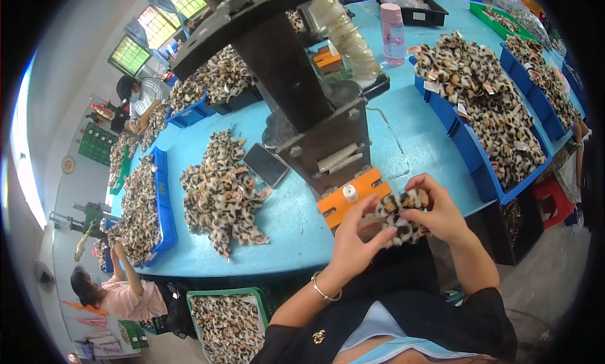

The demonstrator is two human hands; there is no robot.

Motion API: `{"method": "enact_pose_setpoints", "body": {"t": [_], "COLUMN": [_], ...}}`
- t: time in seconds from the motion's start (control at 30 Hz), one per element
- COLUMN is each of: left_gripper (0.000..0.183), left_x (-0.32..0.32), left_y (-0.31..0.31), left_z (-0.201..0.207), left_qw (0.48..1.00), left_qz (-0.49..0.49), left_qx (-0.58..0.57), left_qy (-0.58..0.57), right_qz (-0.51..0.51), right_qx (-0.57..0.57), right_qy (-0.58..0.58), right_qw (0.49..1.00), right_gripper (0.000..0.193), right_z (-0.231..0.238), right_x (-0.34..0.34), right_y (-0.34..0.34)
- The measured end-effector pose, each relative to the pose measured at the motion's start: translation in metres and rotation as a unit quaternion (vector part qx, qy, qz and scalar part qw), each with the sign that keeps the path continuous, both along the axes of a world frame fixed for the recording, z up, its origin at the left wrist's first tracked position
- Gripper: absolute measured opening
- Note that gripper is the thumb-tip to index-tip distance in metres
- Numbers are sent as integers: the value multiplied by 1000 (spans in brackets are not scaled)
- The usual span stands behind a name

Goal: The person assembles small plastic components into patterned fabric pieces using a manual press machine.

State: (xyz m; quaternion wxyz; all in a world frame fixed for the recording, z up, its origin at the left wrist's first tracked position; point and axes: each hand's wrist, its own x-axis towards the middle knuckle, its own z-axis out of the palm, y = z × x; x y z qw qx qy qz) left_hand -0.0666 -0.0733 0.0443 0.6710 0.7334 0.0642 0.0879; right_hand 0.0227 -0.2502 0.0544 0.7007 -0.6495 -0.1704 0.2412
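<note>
Between my two hands is a small spotted plush piece [397,205], furry in white, black and tan. My right hand [444,216] grips it from the right, thumb across its front and fingers over its top. On the other side, the curved fingers and thumb of my left hand [353,241] hold its left edge. Just beyond my left fingers, an orange block [334,204] with a white round peg [350,193] sits at the foot of a dark metal machine [315,134]. Part of the plush piece is hidden behind my fingers.
A heap of plush pieces [220,200] lies left on the blue table [302,238], beside a phone [266,165]. Filled blue bins [469,155] [165,206] flank the work area. A pink bottle [392,36] stands behind. Two co-workers [120,295] [148,96] sit at left.
</note>
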Motion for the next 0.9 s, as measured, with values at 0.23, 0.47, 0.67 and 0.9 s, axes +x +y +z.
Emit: {"method": "enact_pose_setpoints", "body": {"t": [0.23,0.47,0.67,0.9], "left_gripper": [12,15,27,36], "left_x": [5,-15,-26,-22], "left_y": [15,26,37,40], "left_z": [-12,-2,-4,9], "left_qw": [929,996,957,939], "left_qz": [-81,-19,13,-45], "left_qx": [-353,-80,194,244], "left_qy": [81,-33,-213,-237], "right_qz": [91,119,35,-31], "right_qx": [53,-73,-49,-12], "right_qy": [124,-93,-475,-715], "right_qw": [987,986,878,698], "right_gripper": [33,23,31,25], "right_z": [-2,11,-6,-26], "right_x": [-5,-9,-19,-17], "right_y": [9,31,36,31]}}
